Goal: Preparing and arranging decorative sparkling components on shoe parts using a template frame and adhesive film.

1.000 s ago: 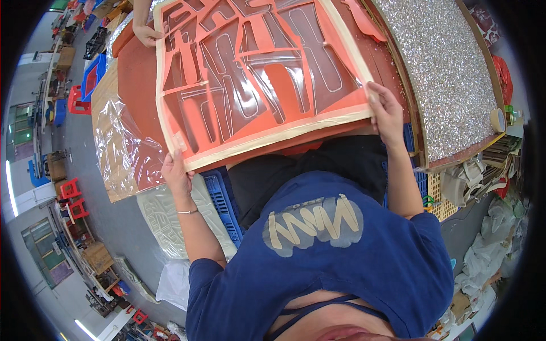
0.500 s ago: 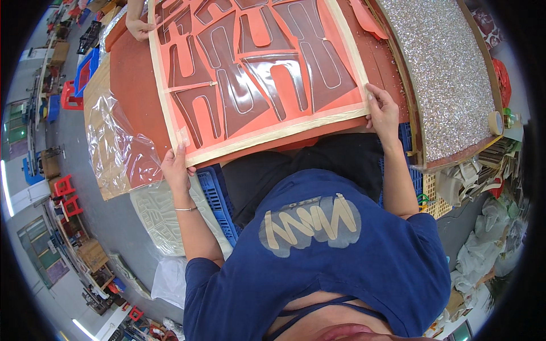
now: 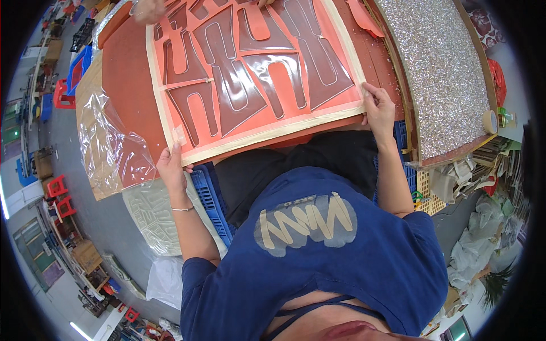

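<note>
The left hand [image 3: 172, 165] pinches the near-left corner of an orange cut-out sheet [image 3: 280, 85]; the right hand [image 3: 380, 112] grips its near-right edge. The sheet spreads between and beyond both hands, over the red-brown bench [image 3: 126, 85]. Nearer the body than both hands, a navy shirt [image 3: 313, 271] bears a cream zigzag print [image 3: 305, 223], with illegible small marks [image 3: 300, 201] above.

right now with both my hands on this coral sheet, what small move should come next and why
I'd probably ease the near edge of the coral sheet down onto the reddish tabletop: the left hand and right hand each pinch a near corner, and another person's hand is by its far left side. Whether the edge already touches is hard to tell.
</note>
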The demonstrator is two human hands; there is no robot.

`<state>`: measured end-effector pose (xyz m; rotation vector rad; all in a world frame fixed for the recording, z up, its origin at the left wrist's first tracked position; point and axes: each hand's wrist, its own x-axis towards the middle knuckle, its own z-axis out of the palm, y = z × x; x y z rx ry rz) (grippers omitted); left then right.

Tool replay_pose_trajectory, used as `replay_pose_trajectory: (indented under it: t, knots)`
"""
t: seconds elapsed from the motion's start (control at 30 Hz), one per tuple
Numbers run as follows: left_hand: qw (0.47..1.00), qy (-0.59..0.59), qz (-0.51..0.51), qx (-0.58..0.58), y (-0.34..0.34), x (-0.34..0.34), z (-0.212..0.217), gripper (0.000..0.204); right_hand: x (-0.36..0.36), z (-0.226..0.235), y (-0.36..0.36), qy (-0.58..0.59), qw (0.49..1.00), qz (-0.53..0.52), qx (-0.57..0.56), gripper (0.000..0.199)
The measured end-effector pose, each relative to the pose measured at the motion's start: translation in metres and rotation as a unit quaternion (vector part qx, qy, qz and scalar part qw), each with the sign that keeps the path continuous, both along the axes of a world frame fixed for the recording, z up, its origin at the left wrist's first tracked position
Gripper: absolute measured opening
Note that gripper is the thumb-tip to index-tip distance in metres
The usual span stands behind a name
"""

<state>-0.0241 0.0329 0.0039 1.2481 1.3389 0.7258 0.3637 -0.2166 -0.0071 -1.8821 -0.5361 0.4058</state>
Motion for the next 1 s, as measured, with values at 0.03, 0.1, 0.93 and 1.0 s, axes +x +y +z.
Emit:
replay_pose_trajectory:
  t: [0.03, 0.1, 0.93, 1.0]
  knots:
    - [1.000, 0.013, -0.002, -0.001, 0.000, 0.000, 0.000, 0.025, 0.000, 0.000, 0.000, 0.006, 1.000, -0.003, -0.006, 0.024]
    - [1.000, -0.013, 0.001, -0.005, 0.001, 0.000, -0.001, 0.025, 0.000, -0.001, -0.001, 0.011, 1.000, -0.004, -0.012, 0.024]
    - [0.997, 0.059, 0.002, -0.040, 0.002, -0.003, 0.006, 0.027, 0.003, -0.011, -0.001, 0.025, 0.999, -0.028, -0.018, 0.023]
    - [0.997, 0.066, 0.002, -0.043, 0.003, -0.002, 0.010, 0.027, 0.005, -0.011, -0.001, 0.025, 0.999, -0.026, -0.023, 0.024]
